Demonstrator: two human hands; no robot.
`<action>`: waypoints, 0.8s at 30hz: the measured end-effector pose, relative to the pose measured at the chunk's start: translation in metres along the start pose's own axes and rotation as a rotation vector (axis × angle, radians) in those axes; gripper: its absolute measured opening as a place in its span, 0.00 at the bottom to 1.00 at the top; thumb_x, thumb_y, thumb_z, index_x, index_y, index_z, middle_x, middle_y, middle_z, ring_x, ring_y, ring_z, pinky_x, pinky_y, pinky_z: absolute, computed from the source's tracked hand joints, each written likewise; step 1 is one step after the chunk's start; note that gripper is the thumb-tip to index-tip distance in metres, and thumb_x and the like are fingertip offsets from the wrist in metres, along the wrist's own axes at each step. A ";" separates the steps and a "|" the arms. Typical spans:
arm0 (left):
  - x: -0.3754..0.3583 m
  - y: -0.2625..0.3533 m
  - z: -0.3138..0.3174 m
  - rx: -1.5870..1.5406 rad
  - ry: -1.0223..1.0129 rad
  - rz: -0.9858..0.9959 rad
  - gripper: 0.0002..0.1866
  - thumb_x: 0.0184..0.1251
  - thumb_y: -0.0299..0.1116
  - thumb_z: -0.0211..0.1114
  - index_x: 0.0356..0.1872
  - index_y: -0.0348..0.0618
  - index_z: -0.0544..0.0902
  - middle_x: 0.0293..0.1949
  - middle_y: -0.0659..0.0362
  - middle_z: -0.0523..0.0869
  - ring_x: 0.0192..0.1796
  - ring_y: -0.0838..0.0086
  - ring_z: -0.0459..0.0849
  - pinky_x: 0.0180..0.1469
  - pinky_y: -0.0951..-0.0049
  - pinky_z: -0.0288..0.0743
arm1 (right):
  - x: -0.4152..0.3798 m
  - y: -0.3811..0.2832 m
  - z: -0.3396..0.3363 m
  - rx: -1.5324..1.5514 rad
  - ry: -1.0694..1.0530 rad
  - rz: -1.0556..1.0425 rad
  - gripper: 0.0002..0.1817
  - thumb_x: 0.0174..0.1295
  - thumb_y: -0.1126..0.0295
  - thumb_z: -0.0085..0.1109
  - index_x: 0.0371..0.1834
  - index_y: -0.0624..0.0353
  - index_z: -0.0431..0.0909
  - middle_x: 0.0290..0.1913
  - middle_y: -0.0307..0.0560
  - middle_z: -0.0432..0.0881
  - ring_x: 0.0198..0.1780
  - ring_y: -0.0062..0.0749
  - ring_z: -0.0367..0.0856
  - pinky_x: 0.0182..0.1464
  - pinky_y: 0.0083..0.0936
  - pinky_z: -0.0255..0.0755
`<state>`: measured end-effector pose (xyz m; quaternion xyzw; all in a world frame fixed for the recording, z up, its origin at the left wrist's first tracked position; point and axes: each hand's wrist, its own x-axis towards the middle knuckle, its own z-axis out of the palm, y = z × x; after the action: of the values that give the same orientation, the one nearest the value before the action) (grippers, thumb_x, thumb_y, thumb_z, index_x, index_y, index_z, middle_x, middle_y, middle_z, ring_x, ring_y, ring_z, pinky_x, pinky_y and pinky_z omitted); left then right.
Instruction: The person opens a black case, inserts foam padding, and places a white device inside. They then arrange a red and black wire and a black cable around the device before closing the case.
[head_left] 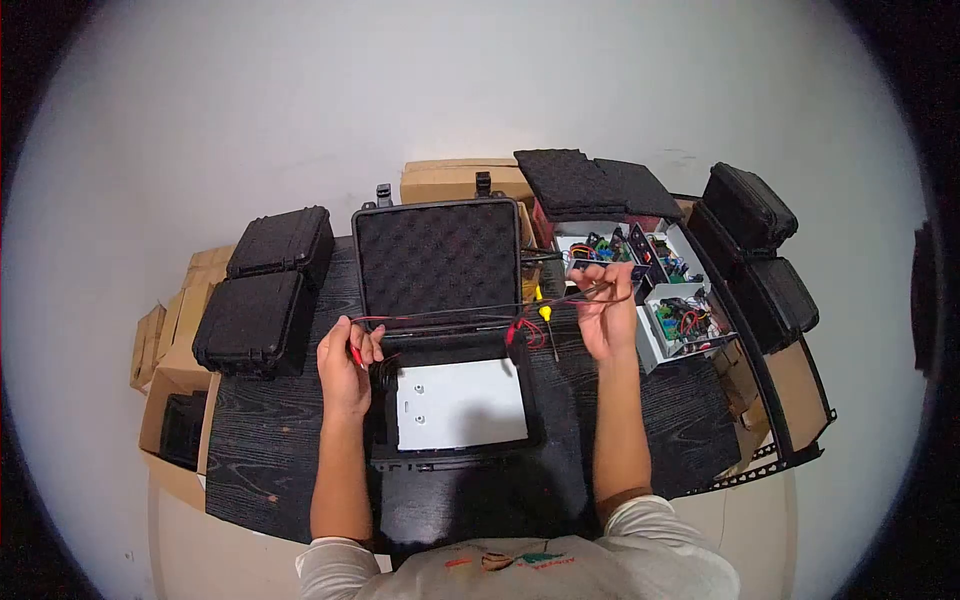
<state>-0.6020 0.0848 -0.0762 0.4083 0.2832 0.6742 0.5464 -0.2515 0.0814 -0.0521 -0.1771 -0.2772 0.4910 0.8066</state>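
Taking the open black hard plastic case with the foam-lined lid [440,300] as landmark, two closed black hard cases [265,295] sat stacked to its left on the dark wood-grain desk [270,450], with brown cardboard boxes [175,340] beyond them at the desk's edge. The left hand [347,368] hovered at the case's left rim, its grip pinched on one end of a bundle of thin red and black wires [450,315]. These wires stretched taut across the case's opening, above the white metal plate [460,403] lying inside it. A yellow-handled screwdriver [546,322] lay just right of the case. The right hand [605,310] was raised right of the case, grip closed on the wires' other end. Further right stood white trays of electronic parts [680,320] and black soft pouches [750,210].
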 end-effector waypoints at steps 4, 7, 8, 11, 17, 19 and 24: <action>-0.002 -0.002 0.004 0.023 -0.007 -0.028 0.23 0.86 0.42 0.51 0.23 0.49 0.70 0.16 0.62 0.71 0.22 0.72 0.74 0.66 0.57 0.75 | 0.012 -0.002 -0.032 0.175 -0.156 -0.013 0.20 0.80 0.49 0.51 0.38 0.53 0.74 0.33 0.44 0.82 0.43 0.38 0.87 0.38 0.21 0.85; -0.001 -0.005 0.004 0.028 -0.020 -0.035 0.23 0.86 0.42 0.51 0.23 0.49 0.70 0.17 0.62 0.71 0.22 0.72 0.73 0.66 0.58 0.76 | 0.014 0.002 -0.033 0.160 -0.116 -0.182 0.19 0.80 0.49 0.51 0.40 0.54 0.74 0.34 0.43 0.80 0.43 0.36 0.85 0.42 0.20 0.84; -0.001 -0.005 0.005 0.026 -0.019 -0.038 0.23 0.86 0.42 0.51 0.23 0.48 0.70 0.17 0.62 0.71 0.22 0.72 0.73 0.66 0.58 0.76 | 0.014 0.001 -0.034 0.107 -0.127 -0.175 0.19 0.80 0.49 0.51 0.40 0.54 0.74 0.35 0.43 0.80 0.43 0.36 0.85 0.43 0.21 0.83; -0.001 -0.007 0.005 0.050 -0.028 -0.042 0.24 0.86 0.42 0.50 0.22 0.49 0.70 0.17 0.62 0.71 0.23 0.71 0.74 0.65 0.57 0.75 | 0.011 -0.006 -0.030 -0.097 -0.201 -0.153 0.18 0.78 0.52 0.56 0.41 0.56 0.75 0.37 0.44 0.81 0.44 0.35 0.85 0.48 0.25 0.83; -0.008 -0.017 0.014 0.228 -0.152 -0.094 0.24 0.87 0.44 0.50 0.22 0.48 0.72 0.17 0.61 0.74 0.24 0.73 0.77 0.62 0.60 0.77 | -0.017 -0.002 0.002 -0.452 -0.628 -0.028 0.18 0.65 0.61 0.76 0.44 0.61 0.78 0.43 0.46 0.85 0.51 0.36 0.86 0.60 0.37 0.81; -0.011 -0.021 0.016 0.318 -0.239 -0.114 0.25 0.87 0.44 0.51 0.23 0.47 0.73 0.17 0.61 0.77 0.24 0.74 0.78 0.53 0.67 0.80 | -0.030 0.007 0.013 -0.443 -0.774 0.068 0.24 0.57 0.64 0.82 0.49 0.64 0.81 0.49 0.49 0.85 0.59 0.39 0.85 0.66 0.40 0.78; -0.019 -0.023 0.018 0.509 -0.395 -0.205 0.24 0.86 0.41 0.54 0.24 0.43 0.76 0.20 0.65 0.78 0.25 0.82 0.74 0.32 0.75 0.69 | -0.045 0.016 0.030 -0.167 -0.876 0.318 0.35 0.49 0.48 0.84 0.51 0.63 0.81 0.50 0.52 0.85 0.62 0.45 0.83 0.71 0.45 0.73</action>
<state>-0.5739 0.0703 -0.0905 0.6237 0.3705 0.4313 0.5363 -0.2975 0.0490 -0.0498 -0.0577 -0.5994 0.6130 0.5116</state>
